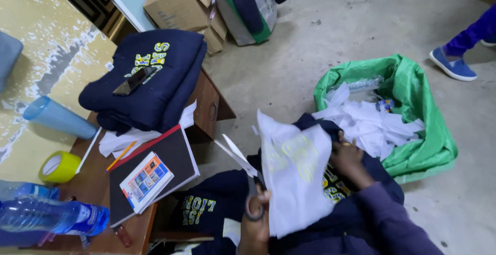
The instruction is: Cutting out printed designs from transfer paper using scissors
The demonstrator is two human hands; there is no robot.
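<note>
Two hands work over a navy sweatshirt [356, 208] lying across the person's lap. In the left hand [254, 219], fingers are curled through the handles of a pair of scissors [243, 164], whose blades stand open and point up and to the left, touching the edge of a white sheet [294, 177]. That sheet stands up from the sweatshirt, with faint yellow lettering showing through it. On its far side the right hand [347, 158] presses against the sheet and sweatshirt; its fingers look closed on the sheet's edge, though the grip is partly hidden. Just behind sits a green bag [429, 131] full of white scraps. Left of the lap, a desk [206, 105] carries folded sweatshirts [155, 79], a notebook [165, 167] and water bottles [51, 216].
</note>
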